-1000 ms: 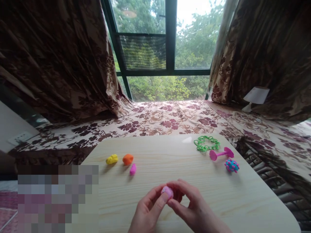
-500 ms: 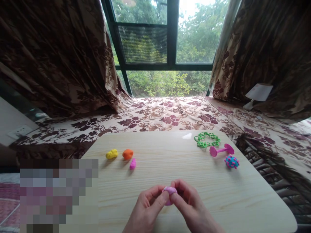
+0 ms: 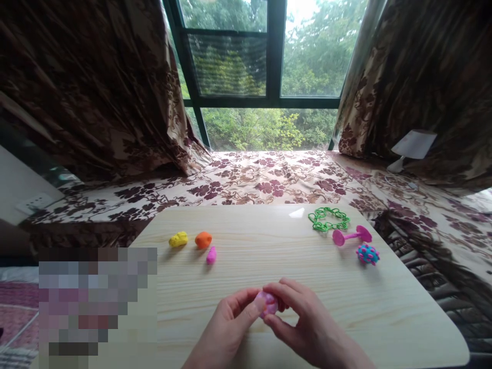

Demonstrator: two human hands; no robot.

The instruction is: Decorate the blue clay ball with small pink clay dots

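A small lump of light pink modelling clay (image 3: 270, 304), with a few orange specks, is pinched between both hands above the near part of the table. My left hand (image 3: 234, 320) presses it with the thumb on the near side and fingers behind. On its right side, the fingertips and thumb of my right hand (image 3: 302, 320) close round it. Farther off to the left lie a yellow clay lump (image 3: 178, 239), an orange clay lump (image 3: 203, 240) and a smaller bright pink clay piece (image 3: 211, 255), all apart from the hands.
On the pale wooden table (image 3: 253, 225), at the right, are a green chain ring (image 3: 329, 228), a pink dumbbell-like clay piece (image 3: 351, 236) and a blue ball with pink knobs (image 3: 368, 254). A white lamp (image 3: 414, 144) stands on the floral-covered ledge (image 3: 269, 174).
The fingers have turned and pressed the pink clay; it looks flatter, and orange specks now show. The right thumb came onto it, then moved back to its side. The view tilted slightly down.
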